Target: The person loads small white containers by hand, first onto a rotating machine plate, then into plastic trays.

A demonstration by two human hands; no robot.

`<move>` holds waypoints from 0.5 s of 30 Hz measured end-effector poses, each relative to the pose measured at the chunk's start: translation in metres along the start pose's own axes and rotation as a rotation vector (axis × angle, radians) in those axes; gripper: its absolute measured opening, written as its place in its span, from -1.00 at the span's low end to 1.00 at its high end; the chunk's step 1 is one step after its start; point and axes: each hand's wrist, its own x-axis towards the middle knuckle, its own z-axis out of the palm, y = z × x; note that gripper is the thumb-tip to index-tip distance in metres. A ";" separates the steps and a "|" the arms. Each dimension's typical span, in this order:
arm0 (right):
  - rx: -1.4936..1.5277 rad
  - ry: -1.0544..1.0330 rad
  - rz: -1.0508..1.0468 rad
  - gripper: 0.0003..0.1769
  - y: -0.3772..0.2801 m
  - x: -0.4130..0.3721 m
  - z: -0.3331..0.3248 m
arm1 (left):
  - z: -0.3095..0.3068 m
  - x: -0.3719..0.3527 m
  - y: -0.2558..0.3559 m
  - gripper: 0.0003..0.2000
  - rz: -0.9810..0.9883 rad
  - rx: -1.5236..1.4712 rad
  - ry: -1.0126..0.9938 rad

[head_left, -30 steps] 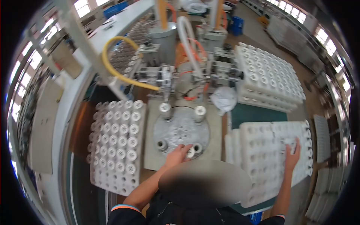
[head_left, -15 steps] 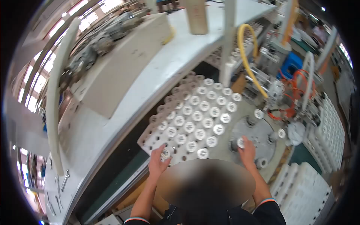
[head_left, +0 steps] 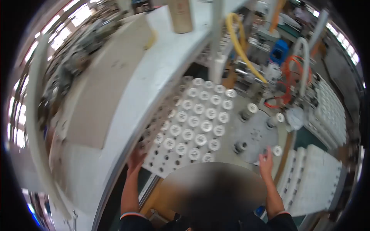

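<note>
My left hand is at the left front edge of a white perforated tray; its fingers are smeared, and anything in them cannot be made out. White-topped cylinders stand in rows in the tray, with bare holes along its front left. My right hand is over the front rim of a round grey plate, fingers apart, with nothing clearly held. Around the plate stand white-topped pieces, one of them just right of my right fingers. A grey holder at the plate's left shows no white top.
Beyond the plate is a machine with a yellow hose and orange tubes. White trays are stacked at the right, a filled one behind them. A long white bench with a brown cylinder runs along the left.
My left hand has moved left from the tray's front holes, where it held a white-topped piece. My right hand has left the piece at the plate's left and moved right. The view has shifted.
</note>
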 end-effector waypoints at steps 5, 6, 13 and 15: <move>-0.181 0.008 -0.374 -0.34 -0.060 0.036 0.018 | 0.034 -0.009 -0.032 -0.09 0.036 -0.396 0.142; -0.201 0.020 -0.457 -0.35 -0.069 0.046 0.027 | 0.016 -0.022 -0.007 -0.12 -0.051 -0.290 0.155; -0.466 -0.282 -0.649 -0.18 -0.084 0.068 0.086 | 0.005 -0.051 0.087 -0.43 0.203 -0.244 0.426; -0.380 -0.275 -0.626 -0.17 -0.091 0.067 0.074 | 0.016 -0.055 0.139 -0.49 0.308 -0.425 0.319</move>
